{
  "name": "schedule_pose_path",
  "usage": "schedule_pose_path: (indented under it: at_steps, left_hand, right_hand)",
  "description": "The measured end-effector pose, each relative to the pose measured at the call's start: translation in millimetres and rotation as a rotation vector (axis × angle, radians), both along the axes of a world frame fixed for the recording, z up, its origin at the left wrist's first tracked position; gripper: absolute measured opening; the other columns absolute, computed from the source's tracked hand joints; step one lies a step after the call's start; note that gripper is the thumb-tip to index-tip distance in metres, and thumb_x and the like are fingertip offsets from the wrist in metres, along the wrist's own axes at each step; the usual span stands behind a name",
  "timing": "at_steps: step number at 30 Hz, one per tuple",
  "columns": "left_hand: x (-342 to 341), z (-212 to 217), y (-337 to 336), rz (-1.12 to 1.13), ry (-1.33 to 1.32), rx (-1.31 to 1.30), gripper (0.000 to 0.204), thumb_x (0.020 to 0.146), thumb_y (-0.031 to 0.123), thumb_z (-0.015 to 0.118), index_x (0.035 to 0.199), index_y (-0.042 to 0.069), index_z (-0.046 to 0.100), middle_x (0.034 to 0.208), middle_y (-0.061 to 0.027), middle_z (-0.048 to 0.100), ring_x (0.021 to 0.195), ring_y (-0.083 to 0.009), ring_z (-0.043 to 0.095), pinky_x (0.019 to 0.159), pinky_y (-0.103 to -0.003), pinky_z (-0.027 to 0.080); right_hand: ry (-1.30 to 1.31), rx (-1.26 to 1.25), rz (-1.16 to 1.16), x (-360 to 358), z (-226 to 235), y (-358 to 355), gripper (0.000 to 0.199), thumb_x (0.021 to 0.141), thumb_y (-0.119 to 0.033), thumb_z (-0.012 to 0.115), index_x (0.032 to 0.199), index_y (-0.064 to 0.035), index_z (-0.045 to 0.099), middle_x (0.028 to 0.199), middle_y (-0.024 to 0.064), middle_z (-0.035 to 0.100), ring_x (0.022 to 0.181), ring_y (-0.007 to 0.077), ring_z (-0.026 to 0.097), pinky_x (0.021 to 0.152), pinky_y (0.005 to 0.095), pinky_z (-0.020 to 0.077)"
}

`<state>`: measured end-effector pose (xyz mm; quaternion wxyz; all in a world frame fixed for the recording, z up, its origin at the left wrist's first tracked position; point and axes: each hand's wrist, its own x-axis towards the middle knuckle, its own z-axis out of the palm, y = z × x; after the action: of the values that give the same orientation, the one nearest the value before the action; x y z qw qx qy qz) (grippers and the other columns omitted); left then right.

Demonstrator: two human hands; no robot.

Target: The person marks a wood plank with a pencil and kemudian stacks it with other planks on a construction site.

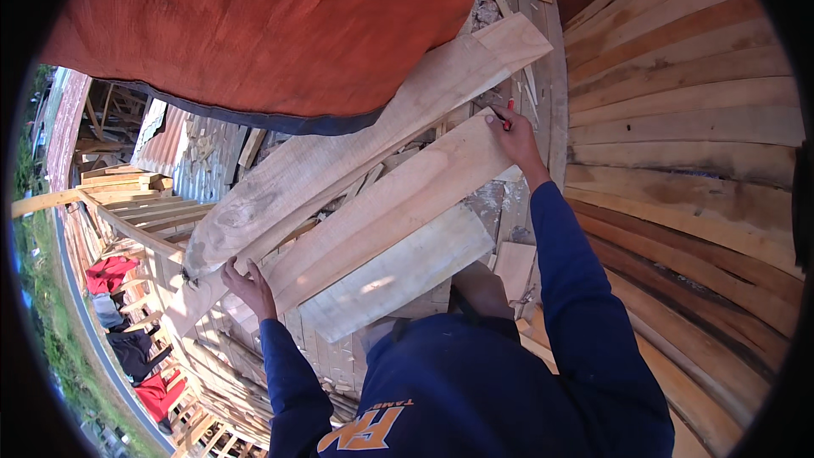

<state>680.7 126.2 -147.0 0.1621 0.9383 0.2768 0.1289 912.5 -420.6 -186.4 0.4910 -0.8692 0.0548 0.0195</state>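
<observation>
Pale, rough-sawn timber fills the space under our hands. Our right hand (515, 137) rests on the far end of a wide plank (398, 203), fingers drawn together around a red pencil (509, 115) whose tip meets the wood just at the plank's upper edge. Our left hand (248, 286) sits at the near end of the same stack, fingers curled over the edge of the boards and closed on it; which board it grips we cannot tell for sure. Both sleeves are dark blue.

Just beyond the right hand lies a longer, waney-edged board (356, 148), slanting the same way and touching the wide plank along its length. Nearer to us than the left hand, a shorter, lighter board (398, 271) lies beneath the wide plank, its end sticking out toward our chest.

Under the boards and beyond the right hand we see a floor of grey weathered planks (547, 76) strewn with offcuts and chips. To the right of the right hand rises a wall of curved, reddish-brown slabs (678, 119), some in sun. Above both hands hangs a large rust-red sheet (254, 25) with a dark hem. Left of the left hand, well apart and lower down, stand timber frames (127, 203), with red and dark clothes (110, 276) draped there and grass past them.
</observation>
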Motion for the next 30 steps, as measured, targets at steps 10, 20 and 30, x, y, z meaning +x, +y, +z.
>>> schedule_pose_path:
  at_steps: [10,20,30]
  left_hand:
    - [-96,-41,45,0.484,0.050,0.109,0.073,0.089,0.054,0.056,0.130,-0.006,0.047,0.122,-0.0290,0.051,0.117,-0.0424,0.046,0.101,-0.050,0.035]
    - [-137,-61,141,0.767,0.402,-0.194,0.096,0.085,0.068,0.052,0.137,-0.012,0.038,0.134,-0.0319,0.047,0.120,-0.0405,0.051,0.100,-0.044,0.041]
    - [-168,-75,173,0.635,0.120,-0.466,0.088,0.088,0.059,0.058,0.139,-0.010,0.038,0.137,-0.0260,0.048,0.118,-0.0330,0.053,0.100,-0.037,0.041]
  right_hand:
    - [0.056,-0.055,0.038,6,-11,0,0.037,0.090,-0.023,0.062,0.124,-0.0075,0.062,0.088,0.0228,0.068,0.079,0.0233,0.066,0.076,0.0333,0.0494]
    - [0.067,0.017,0.105,9,-17,-3,0.040,0.094,-0.021,0.058,0.128,-0.0011,0.057,0.105,0.0154,0.068,0.096,0.0156,0.061,0.088,0.0280,0.0455]
    - [0.134,0.048,0.114,-2,-17,17,0.040,0.095,-0.022,0.056,0.127,0.0013,0.057,0.107,0.0198,0.068,0.096,0.0211,0.064,0.088,0.0303,0.0469]
